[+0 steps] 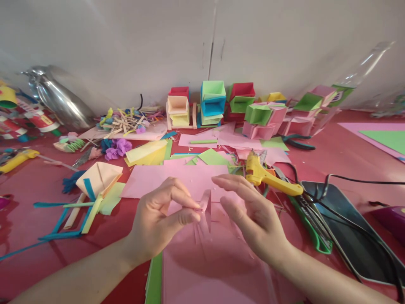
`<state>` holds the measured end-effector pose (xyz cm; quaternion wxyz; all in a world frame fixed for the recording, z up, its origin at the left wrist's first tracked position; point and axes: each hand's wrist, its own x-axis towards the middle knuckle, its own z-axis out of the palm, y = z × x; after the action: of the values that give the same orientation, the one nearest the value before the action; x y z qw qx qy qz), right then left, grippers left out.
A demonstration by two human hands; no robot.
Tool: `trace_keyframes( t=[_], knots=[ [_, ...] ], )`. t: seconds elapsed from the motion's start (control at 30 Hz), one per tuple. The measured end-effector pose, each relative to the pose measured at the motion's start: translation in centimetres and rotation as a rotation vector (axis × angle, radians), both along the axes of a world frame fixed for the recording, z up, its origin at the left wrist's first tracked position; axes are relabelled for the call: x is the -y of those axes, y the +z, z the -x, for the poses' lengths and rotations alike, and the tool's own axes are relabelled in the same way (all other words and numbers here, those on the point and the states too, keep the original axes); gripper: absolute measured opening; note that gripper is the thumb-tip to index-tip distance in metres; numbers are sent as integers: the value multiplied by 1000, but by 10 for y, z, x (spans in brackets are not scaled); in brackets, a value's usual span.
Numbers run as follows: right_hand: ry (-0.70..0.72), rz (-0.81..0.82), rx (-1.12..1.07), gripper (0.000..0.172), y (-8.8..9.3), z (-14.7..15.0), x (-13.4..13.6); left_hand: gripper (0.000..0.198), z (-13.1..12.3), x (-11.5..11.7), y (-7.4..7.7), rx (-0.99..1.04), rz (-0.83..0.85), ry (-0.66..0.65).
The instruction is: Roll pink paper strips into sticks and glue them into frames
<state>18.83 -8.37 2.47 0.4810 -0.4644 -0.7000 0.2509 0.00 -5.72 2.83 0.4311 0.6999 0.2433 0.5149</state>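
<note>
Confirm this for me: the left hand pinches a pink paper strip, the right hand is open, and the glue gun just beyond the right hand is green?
Not quite: the head view shows a yellow glue gun there. The left hand does pinch a pink paper strip; the right hand is open.

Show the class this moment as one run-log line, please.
left hand: pinching pink paper strip | right hand: open, holding nothing, beside strip | beneath: pink sheet | nearby: yellow glue gun
</note>
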Motion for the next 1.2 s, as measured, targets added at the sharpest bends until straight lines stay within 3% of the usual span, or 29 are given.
trace_keyframes(
  t=[0.13, 0.3, 1.2],
  knots=[
    [60, -218, 164, 25, 5, -1, 8, 5, -5, 3, -3, -28, -41, 7],
    [23, -337, 279, 24, 9, 0, 13, 5, -8, 6, -5, -38, -100, 9],
    [18, -356, 272, 15, 14, 7, 12, 7, -10, 8, -6, -103, -243, 52]
  ],
)
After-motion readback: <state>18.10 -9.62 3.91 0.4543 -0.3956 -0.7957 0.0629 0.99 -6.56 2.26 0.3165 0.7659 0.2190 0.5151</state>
